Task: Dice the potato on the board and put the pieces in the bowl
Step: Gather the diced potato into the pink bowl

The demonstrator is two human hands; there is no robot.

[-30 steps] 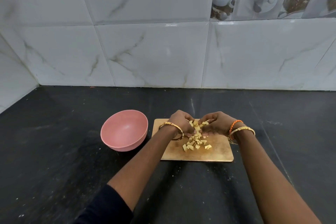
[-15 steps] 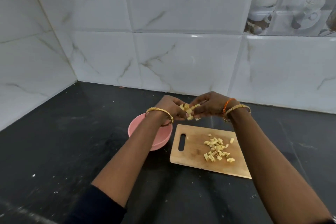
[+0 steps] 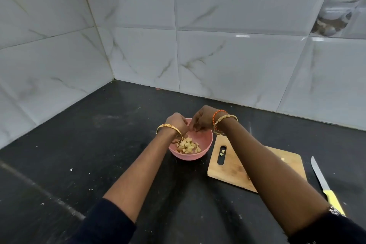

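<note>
Head view: both hands hover over the pink bowl (image 3: pixel 206 145), the left hand (image 3: pixel 176 124) and right hand (image 3: pixel 202 118) with fingers loosely curled downward, holding nothing I can make out. Diced potato pieces (image 3: pixel 188 146) lie in the bowl just below the fingertips. Right of the hands sits the wooden board (image 3: pixel 225 168), one piece (image 3: pixel 222 152) in its handle slot, a knife (image 3: pixel 324 184) beyond.
</note>
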